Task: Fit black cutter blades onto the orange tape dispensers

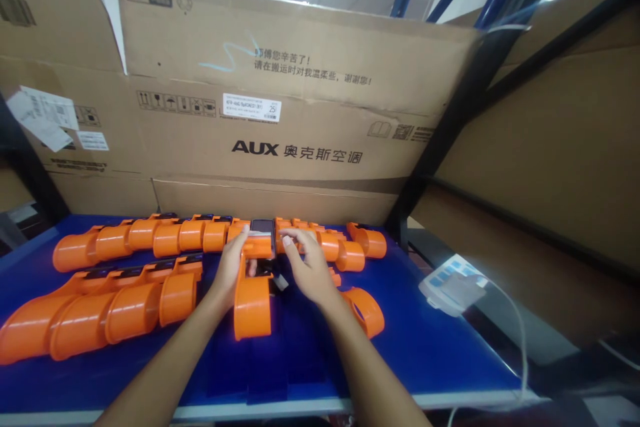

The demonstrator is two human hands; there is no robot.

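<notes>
My left hand (pixel 234 259) is wrapped round the upper part of an orange plastic piece (pixel 253 307), whose wide round cup hangs toward me over the blue table. Just right of its top, my right hand (pixel 307 263) has its fingers bent toward the piece, with the thumb and forefinger apart and nothing seen between them. Behind the held piece lies a dark device with a grey screen (pixel 263 227). A small pale connector (pixel 281 282) is visible between my hands, below the device.
Rows of orange pieces (pixel 133 310) lie on the blue table (pixel 400 360) at left, with more (pixel 367 310) at right. Large cardboard sheets (pixel 200 120) stand behind. A white power strip (pixel 453 283) with a cable sits off the table's right side, near a black frame post (pixel 430 153).
</notes>
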